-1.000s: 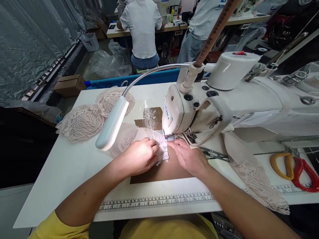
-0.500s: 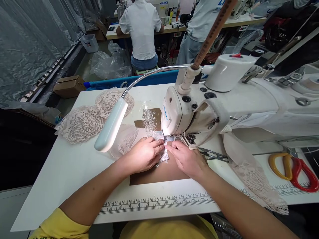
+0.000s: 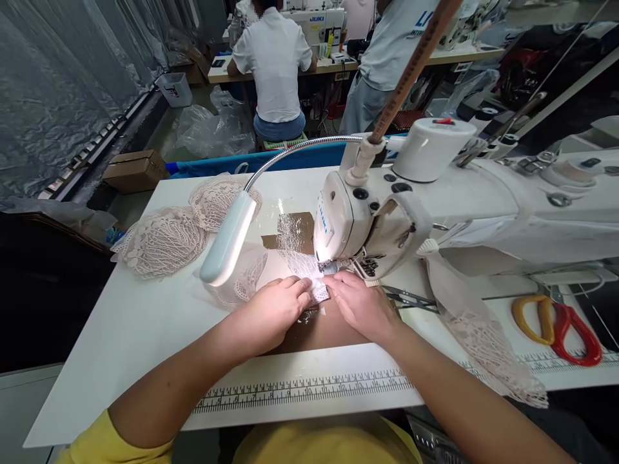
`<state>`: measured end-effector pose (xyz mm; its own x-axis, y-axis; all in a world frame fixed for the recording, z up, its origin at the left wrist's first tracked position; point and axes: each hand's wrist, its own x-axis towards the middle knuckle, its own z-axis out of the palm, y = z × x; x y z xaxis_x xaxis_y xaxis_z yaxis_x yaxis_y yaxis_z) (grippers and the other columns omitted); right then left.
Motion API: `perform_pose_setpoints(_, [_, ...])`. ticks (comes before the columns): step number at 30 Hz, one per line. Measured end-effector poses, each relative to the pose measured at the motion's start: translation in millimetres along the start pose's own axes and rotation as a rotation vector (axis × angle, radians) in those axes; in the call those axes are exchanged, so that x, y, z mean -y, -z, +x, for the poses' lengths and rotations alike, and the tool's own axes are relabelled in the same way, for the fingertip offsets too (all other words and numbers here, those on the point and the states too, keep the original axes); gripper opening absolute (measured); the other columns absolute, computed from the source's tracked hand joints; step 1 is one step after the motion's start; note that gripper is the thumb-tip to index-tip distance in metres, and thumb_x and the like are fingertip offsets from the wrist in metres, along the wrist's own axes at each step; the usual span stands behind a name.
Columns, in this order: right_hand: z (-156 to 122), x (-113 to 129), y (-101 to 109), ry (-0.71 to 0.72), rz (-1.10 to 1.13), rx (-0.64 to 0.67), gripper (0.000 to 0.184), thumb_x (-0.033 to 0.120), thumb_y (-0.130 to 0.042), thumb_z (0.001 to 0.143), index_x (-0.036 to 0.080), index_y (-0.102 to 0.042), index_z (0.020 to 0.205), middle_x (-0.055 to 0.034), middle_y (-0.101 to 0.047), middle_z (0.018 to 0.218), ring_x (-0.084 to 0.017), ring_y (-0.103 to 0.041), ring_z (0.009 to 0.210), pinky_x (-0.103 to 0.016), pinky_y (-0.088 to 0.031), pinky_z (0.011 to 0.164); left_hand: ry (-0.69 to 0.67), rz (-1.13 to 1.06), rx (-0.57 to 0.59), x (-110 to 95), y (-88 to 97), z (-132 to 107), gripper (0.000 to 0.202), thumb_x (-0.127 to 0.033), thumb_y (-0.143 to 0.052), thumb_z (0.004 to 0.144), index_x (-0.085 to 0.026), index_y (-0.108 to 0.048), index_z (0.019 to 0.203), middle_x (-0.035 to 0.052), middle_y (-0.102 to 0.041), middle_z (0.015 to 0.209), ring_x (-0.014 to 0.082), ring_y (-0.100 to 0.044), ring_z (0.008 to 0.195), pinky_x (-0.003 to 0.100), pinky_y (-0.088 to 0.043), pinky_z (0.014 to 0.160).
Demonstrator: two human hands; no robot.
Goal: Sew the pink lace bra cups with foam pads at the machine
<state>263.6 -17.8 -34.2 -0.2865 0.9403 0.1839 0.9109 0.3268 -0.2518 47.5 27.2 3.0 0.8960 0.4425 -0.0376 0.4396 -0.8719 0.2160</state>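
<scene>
Under the presser foot of the white sewing machine (image 3: 338, 222) lies a piece of pale lace fabric (image 3: 293, 260), brightly lit by the lamp. My left hand (image 3: 280, 308) rests on the lace's near edge, fingers together and pressing it down. My right hand (image 3: 360, 303) is closed at the lace's right edge, close to the needle; its fingertips hide what they pinch. A sheer, lace-trimmed part (image 3: 242, 274) of the work spreads left, beneath the lamp head (image 3: 228, 238). Brown tape (image 3: 324, 332) covers the table under my hands.
Lace cups (image 3: 164, 241) lie at the table's left. Right of my right hand are dark metal scissors (image 3: 411, 298), a hanging lace strip (image 3: 476, 328) and red-and-yellow-handled scissors (image 3: 575, 335). A printed ruler (image 3: 300, 391) runs along the front edge. Two people work beyond.
My left hand has slid left and slightly toward me, away from the needle, uncovering more lace. The right hand stays near the presser foot. The view has shifted slightly.
</scene>
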Motion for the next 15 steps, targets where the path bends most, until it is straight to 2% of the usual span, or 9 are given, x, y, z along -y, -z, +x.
perform_pose_setpoints(2, [-0.5,-1.6,-0.3,0.012,0.034,-0.023,0.033,0.017,-0.042,0.091,0.024,-0.066,0.113,-0.0045,-0.07,0.097,-0.015,-0.062,0.074,-0.024,-0.042,0.06,0.035,-0.099,-0.033,6.8,-4.8,4.7,0.026,-0.009,-0.039,0.088,-0.013,-0.062,0.099,0.0118,-0.064,0.103,0.0224,-0.058,0.095,0.033,-0.047,0.082])
perform_pose_setpoints(5, [-0.5,-2.4,-1.1,0.03,0.058,-0.053,0.032,0.016,-0.046,0.089,0.022,-0.064,0.114,-0.004,-0.07,0.099,-0.016,-0.064,0.081,-0.025,-0.045,0.065,0.083,-0.481,-0.032,23.0,-6.2,11.1,0.022,-0.024,-0.041,0.093,-0.015,-0.06,0.086,0.0042,-0.061,0.08,0.0156,-0.057,0.075,0.025,-0.046,0.068])
perform_pose_setpoints(7, [0.4,-1.6,-2.4,0.028,0.067,-0.065,0.031,0.015,-0.049,0.087,0.021,-0.063,0.115,-0.0037,-0.07,0.1,-0.017,-0.065,0.083,-0.025,-0.046,0.067,0.147,-0.773,0.002,32.0,-4.8,12.6,0.028,-0.035,-0.043,0.093,-0.015,-0.056,0.079,-0.0009,-0.052,0.067,0.0107,-0.048,0.059,0.021,-0.039,0.055])
perform_pose_setpoints(9, [2.2,0.1,-4.6,0.015,0.072,-0.074,0.031,0.016,-0.052,0.086,0.02,-0.062,0.115,-0.0037,-0.07,0.1,-0.016,-0.065,0.08,-0.025,-0.046,0.065,0.219,-0.954,0.008,36.3,-4.0,12.7,0.036,-0.042,-0.043,0.093,-0.016,-0.048,0.07,-0.0041,-0.041,0.059,0.0076,-0.036,0.051,0.02,-0.03,0.048])
perform_pose_setpoints(11, [4.8,1.9,-7.1,0.01,0.058,-0.089,0.03,0.015,-0.053,0.085,0.019,-0.062,0.113,-0.0041,-0.07,0.098,-0.016,-0.065,0.075,-0.025,-0.045,0.061,0.258,-1.026,-0.019,36.2,-4.3,12.8,0.039,-0.045,-0.044,0.091,-0.016,-0.042,0.065,-0.0051,-0.037,0.057,0.0068,-0.031,0.05,0.019,-0.026,0.047])
perform_pose_setpoints(15, [9.0,4.2,-8.6,0.049,0.061,-0.138,0.02,0.019,-0.05,0.089,0.019,-0.066,0.101,-0.0043,-0.07,0.09,-0.015,-0.063,0.07,-0.025,-0.042,0.059,0.293,-1.049,-0.04,32.1,-5.5,12.9,0.041,-0.047,-0.043,0.09,-0.018,-0.039,0.063,-0.0056,-0.037,0.054,0.0068,-0.03,0.048,0.02,-0.025,0.046])
